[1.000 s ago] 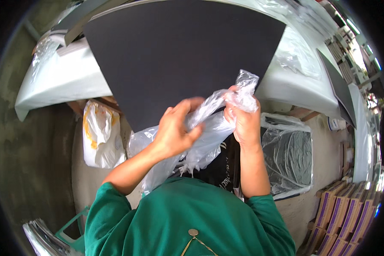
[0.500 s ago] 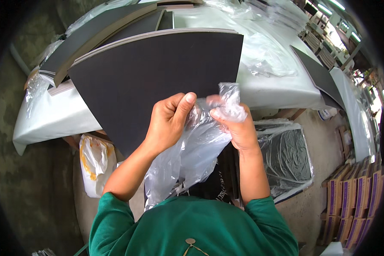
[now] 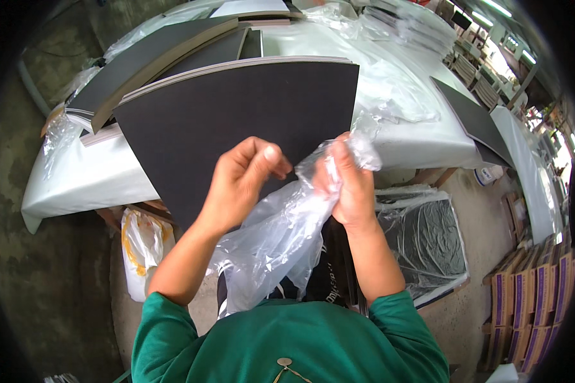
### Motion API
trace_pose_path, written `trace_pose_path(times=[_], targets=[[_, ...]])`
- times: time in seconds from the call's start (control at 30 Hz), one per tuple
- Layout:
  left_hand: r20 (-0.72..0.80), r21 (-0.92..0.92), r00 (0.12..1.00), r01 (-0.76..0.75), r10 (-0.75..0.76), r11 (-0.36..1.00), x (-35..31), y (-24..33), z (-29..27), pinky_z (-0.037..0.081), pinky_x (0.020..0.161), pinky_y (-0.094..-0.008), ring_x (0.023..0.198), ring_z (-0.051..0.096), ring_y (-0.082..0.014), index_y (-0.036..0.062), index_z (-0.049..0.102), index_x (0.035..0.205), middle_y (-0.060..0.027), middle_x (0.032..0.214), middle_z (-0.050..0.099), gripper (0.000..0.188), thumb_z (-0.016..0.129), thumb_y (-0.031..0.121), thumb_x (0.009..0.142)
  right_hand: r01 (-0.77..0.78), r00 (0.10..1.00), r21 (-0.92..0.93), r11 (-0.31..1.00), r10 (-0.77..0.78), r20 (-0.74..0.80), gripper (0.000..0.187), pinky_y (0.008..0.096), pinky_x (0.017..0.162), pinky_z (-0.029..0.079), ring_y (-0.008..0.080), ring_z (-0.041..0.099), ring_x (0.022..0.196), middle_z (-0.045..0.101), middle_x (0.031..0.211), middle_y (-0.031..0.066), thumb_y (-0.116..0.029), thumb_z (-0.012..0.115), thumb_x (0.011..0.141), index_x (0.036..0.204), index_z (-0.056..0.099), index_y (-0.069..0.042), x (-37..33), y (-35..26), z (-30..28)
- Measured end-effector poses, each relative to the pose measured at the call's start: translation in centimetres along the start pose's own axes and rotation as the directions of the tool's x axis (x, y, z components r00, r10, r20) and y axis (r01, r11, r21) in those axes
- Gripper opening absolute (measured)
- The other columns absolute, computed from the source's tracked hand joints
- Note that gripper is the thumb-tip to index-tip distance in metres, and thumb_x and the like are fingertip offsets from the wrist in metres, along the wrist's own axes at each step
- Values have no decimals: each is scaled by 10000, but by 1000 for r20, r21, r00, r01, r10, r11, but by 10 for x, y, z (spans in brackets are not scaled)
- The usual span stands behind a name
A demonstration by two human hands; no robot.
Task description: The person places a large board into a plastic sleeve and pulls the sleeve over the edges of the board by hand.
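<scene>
Here, my right hand (image 3: 354,190) clutches clear plastic (image 3: 271,239); beside it my left hand (image 3: 235,185) curls, whether pinching I can't tell.

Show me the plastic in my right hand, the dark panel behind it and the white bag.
Clear plastic (image 3: 269,246): head view, middle of its hanging part.
Dark panel (image 3: 239,112): head view, on its broad front face.
White bag (image 3: 151,244): head view, around its middle.

The right hand (image 3: 353,191) grips clear plastic (image 3: 275,236); the left hand (image 3: 236,182) curls beside it, contact hard to tell. Dark boards (image 3: 236,108) stand on the far side.
</scene>
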State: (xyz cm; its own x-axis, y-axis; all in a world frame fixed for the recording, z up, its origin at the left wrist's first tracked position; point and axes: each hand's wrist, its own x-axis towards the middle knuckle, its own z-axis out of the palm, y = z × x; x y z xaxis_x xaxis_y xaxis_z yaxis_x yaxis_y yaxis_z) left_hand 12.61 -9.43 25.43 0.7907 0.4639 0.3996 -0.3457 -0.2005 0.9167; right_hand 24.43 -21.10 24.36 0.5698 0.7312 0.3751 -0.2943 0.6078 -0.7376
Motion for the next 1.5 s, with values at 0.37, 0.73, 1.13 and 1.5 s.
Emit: trace_pose_path(times=[0.37,0.73,1.13,1.5], targets=[[479,498,738,216,-474,840,-39,0,7,417,668,-280,704,504,-129,20,560,854,-55,718,557,209,544,228,830,-71,907,-462,884,250,339,171,231,661,431,83,531,763,572,809,51,-162,576,794,883,554,-18,-7,-11,-36],[321,216,830,405,-457,888,-91,-26,-103,455,628,-295,637,565,-138,36,632,780,-85,737,629,223,577,250,801,-200,978,170,965,207,-21,242,360,748,461,220,558,870,577,860,114,-239,536,813,925,531,-24,-9,-63,-146],[384,350,781,370,-492,860,-89,-25,-121,441,724,-320,768,567,-179,9,579,916,-81,827,607,347,608,314,753,-477,879,172,862,469,92,298,297,689,453,152,550,715,566,772,53,-342,519,828,861,537,-46,3,-35,-146],[435,356,745,374,-506,856,-121,-121,-168,397,852,-316,876,537,-200,9,481,1091,-85,999,558,341,470,239,838,-390,853,-86,917,325,-408,337,234,564,421,116,495,626,528,732,52,-361,433,873,841,541,-43,-4,3,-122]])
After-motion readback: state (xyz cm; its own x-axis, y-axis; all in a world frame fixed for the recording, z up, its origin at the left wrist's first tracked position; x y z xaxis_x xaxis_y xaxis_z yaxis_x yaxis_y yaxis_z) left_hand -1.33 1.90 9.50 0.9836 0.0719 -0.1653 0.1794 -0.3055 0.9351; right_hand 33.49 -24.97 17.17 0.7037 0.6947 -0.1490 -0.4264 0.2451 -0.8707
